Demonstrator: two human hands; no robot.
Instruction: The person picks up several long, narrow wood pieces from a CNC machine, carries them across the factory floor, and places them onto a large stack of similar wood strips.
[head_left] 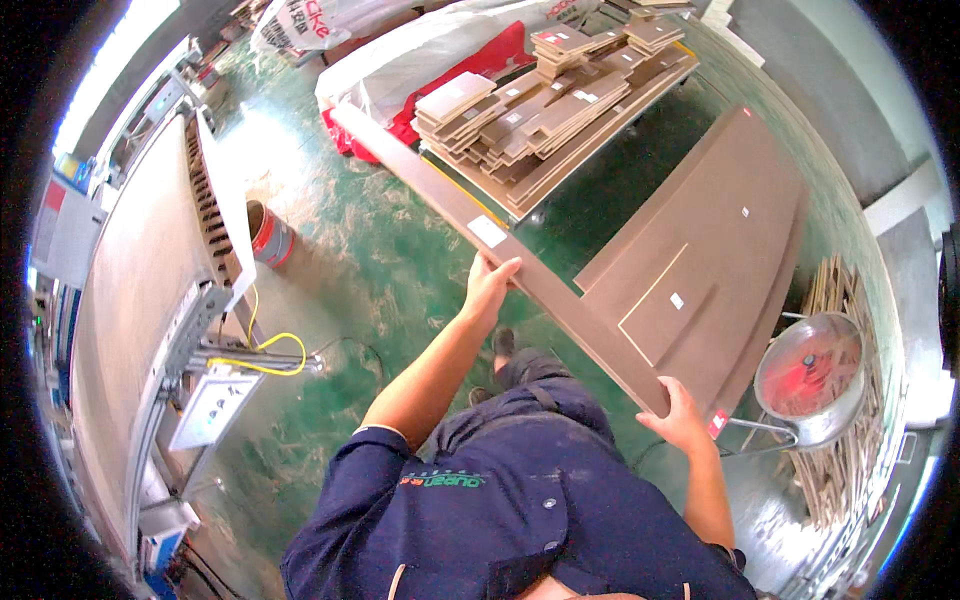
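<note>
A long, narrow brown board (560, 290) slants across in front of me, its far end up at the left and its near end by my right side. My left hand (487, 284) is closed on its edge around the middle, close to a white label (487, 231) on the board. Close to the near end, my right hand (682, 415) grips the same board, thumb on top. The fingers beneath the board are mostly hidden. Behind it lies a stack of wide brown panels (730, 220), with a smaller panel (668, 305) on top.
Ahead, a low platform carries piles of cut boards (560, 105) beside white and red wrapping (390, 75). At left stand a long machine table (130, 270) and a bucket (270, 235). A round fan (812, 365) and a heap of thin strips (840, 470) occupy the right.
</note>
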